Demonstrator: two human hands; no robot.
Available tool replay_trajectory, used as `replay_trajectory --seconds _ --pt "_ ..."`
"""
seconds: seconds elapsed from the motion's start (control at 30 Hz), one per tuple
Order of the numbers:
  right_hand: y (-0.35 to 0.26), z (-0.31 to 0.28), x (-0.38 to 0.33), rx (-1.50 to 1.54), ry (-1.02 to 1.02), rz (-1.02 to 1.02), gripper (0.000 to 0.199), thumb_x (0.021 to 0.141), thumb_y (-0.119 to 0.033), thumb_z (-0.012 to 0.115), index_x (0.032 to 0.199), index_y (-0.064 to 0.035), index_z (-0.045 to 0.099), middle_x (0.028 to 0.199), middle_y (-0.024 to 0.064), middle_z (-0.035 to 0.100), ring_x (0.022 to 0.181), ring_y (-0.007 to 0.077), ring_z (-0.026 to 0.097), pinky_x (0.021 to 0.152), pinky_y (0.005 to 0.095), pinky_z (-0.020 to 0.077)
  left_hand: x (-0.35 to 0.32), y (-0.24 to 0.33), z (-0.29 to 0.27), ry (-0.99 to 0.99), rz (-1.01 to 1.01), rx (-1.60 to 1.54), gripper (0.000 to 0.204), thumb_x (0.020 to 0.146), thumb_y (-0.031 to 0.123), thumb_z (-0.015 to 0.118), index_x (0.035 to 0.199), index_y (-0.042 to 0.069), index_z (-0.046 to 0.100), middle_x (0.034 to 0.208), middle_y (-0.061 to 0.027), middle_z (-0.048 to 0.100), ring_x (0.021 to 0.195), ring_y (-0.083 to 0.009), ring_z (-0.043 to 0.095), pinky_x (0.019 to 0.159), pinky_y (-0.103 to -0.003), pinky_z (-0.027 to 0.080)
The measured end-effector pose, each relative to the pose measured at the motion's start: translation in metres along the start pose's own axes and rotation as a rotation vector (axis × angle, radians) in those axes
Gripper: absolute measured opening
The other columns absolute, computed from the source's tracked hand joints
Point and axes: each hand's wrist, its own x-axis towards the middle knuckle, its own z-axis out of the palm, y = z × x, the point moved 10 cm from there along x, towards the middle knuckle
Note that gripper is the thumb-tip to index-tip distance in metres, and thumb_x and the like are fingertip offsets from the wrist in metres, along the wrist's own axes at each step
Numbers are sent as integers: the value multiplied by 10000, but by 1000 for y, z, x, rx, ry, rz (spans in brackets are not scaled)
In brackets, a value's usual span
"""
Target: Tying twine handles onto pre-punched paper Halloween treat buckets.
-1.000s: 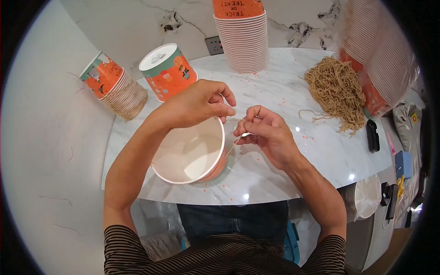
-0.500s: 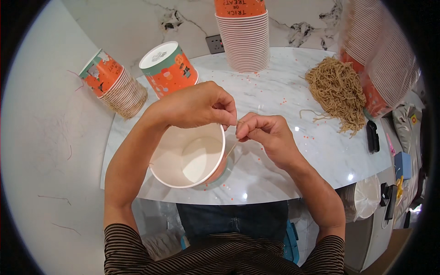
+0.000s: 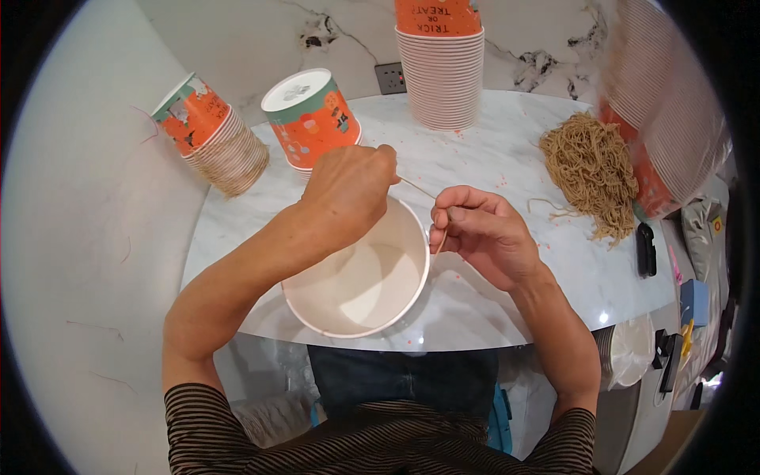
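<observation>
A white-lined paper bucket (image 3: 404, 229) stands at the near edge of the table, its mouth facing up toward me. My left hand (image 3: 348, 186) is above its far rim, closed on one end of a thin tan cord (image 3: 417, 188). From there the cord runs taut to my right hand (image 3: 487, 233), which pinches it between thumb and fingertips just right of the rim. Below those fingertips the cord drops along the bucket's right side. My left hand and forearm cover part of the rim, and the bucket's outer wall is mostly hidden.
A heap of tan cords (image 3: 590, 170) lies at the right beside plastic-wrapped buckets (image 3: 673, 150). Behind stand a tall bucket stack (image 3: 442, 83), an upside-down orange-and-green bucket (image 3: 313, 119) and a cord-wrapped stack (image 3: 226, 154). A black tool (image 3: 646, 249) rests near the right edge.
My hands have drawn apart, left hand up and leftward, right hand rightward, stretching the cord between them. The bucket sits slightly further right in view.
</observation>
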Motion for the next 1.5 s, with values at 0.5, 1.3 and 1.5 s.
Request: replay_trajectory --seconds 0.5,1.3,1.5 --pt "-45 59 47 -1142 189 -37 329 904 31 475 1068 74 757 887 96 729 668 116 640 615 296 537 -10 -100 21 45 -258 -1033 163 996 158 691 958 0 701 845 -14 697 755 -69 629 663 -267 513" --pt "-47 85 79 -1575 245 -250 288 854 -214 822 1049 -3 799 1013 140 754 745 235 696 700 388 547 -7 -98 39 -116 -89 -1533 177 996 188 734 1036 22 690 949 -24 697 886 -103 652 834 -261 544" --pt "-40 64 87 -1374 263 -88 291 885 -224 823 1017 35 805 877 133 773 712 148 689 647 330 542 -5 -88 42 -163 -57 -1501 184 992 181 739 1056 13 700 968 -24 705 915 -100 658 833 -260 543"
